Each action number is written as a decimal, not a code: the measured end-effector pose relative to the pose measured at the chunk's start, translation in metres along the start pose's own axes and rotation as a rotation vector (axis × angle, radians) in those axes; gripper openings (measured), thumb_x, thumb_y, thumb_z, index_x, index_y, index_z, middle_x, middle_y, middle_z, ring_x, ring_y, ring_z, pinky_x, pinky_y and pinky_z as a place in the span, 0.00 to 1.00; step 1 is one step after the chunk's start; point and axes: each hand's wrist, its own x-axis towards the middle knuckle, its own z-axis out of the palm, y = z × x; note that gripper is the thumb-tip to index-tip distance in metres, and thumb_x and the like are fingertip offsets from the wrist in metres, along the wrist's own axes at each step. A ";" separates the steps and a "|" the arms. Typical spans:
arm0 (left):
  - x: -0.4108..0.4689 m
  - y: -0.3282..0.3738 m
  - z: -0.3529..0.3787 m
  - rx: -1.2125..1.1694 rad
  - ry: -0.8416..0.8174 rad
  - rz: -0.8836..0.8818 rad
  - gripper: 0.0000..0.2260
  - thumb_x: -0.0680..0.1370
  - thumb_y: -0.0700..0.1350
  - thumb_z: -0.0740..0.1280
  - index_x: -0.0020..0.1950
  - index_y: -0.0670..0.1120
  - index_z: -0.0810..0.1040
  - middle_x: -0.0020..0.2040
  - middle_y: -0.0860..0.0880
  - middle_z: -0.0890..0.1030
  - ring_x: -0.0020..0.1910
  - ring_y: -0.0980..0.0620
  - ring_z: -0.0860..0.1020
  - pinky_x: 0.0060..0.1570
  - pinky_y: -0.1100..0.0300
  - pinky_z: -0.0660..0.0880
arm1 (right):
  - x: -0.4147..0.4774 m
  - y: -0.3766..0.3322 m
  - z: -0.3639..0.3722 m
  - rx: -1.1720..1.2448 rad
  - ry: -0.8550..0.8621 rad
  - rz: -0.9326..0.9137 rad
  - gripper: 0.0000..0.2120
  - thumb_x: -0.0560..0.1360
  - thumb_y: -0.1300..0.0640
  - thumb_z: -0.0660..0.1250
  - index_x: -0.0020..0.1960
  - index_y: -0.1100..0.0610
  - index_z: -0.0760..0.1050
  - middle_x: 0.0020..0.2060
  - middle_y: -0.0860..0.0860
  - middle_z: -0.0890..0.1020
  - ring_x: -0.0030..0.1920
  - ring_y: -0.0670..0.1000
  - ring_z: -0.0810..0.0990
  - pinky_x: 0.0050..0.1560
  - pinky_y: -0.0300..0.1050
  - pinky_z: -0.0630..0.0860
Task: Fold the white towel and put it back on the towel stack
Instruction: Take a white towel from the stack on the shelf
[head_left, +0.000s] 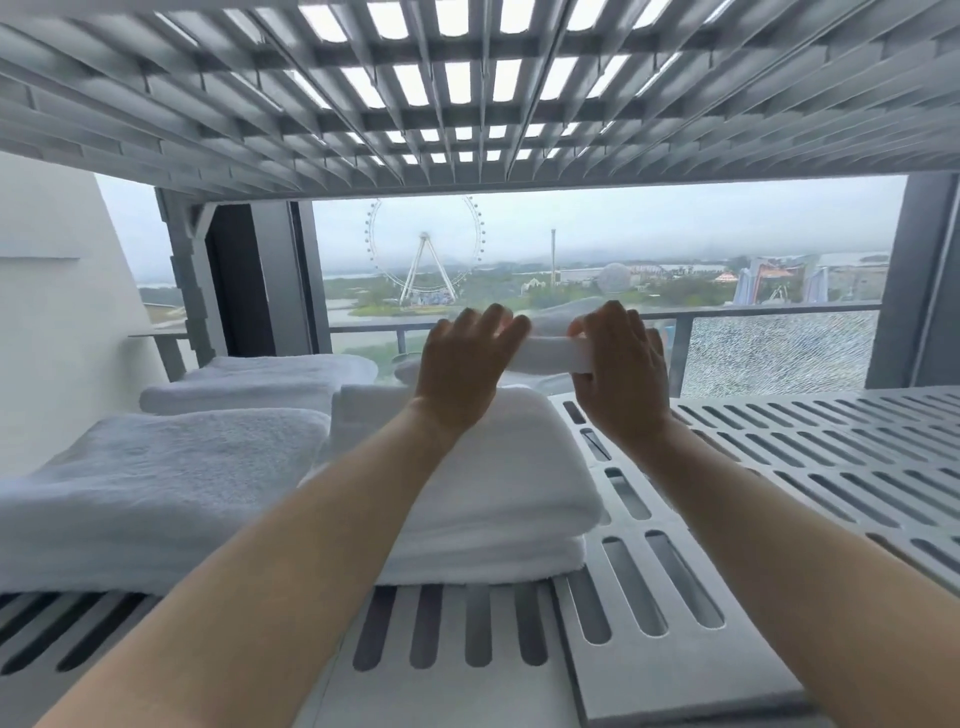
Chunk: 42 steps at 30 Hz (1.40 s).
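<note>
A small folded white towel (545, 353) is held up between both hands, above the far end of a stack of folded white towels (483, 483) on a slotted grey shelf (779, 467). My right hand (621, 369) grips the towel's right end, with fingers and thumb curled round it. My left hand (465, 358) is at the towel's left end with its fingers spread and fairly straight; the hand hides how it touches the towel. The towel's far side is hidden behind both hands.
More folded white towels (156, 483) lie to the left, and another pile (260, 379) behind them. A slatted shelf (467, 93) hangs low overhead. A white wall (57, 312) closes the left side; a window with a railing (753, 317) lies beyond.
</note>
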 end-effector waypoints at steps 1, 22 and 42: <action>0.002 0.003 0.000 -0.013 -0.002 0.007 0.14 0.69 0.32 0.60 0.50 0.44 0.78 0.48 0.44 0.81 0.40 0.43 0.79 0.33 0.54 0.74 | -0.001 0.003 -0.001 -0.012 0.010 -0.004 0.11 0.65 0.67 0.66 0.46 0.59 0.72 0.41 0.57 0.76 0.42 0.59 0.76 0.41 0.51 0.72; 0.087 0.191 0.024 -0.128 -0.091 0.052 0.11 0.69 0.31 0.67 0.49 0.42 0.77 0.45 0.43 0.79 0.41 0.44 0.78 0.32 0.54 0.77 | -0.040 0.194 -0.087 -0.051 -0.109 -0.070 0.10 0.62 0.68 0.69 0.42 0.62 0.73 0.39 0.58 0.77 0.39 0.59 0.76 0.37 0.49 0.72; 0.060 0.324 0.043 -0.109 -0.645 -0.066 0.21 0.74 0.35 0.61 0.67 0.47 0.66 0.59 0.46 0.74 0.57 0.44 0.75 0.48 0.49 0.75 | -0.118 0.283 -0.118 0.016 -0.771 -0.047 0.26 0.66 0.56 0.68 0.63 0.54 0.69 0.62 0.54 0.71 0.62 0.57 0.69 0.58 0.52 0.66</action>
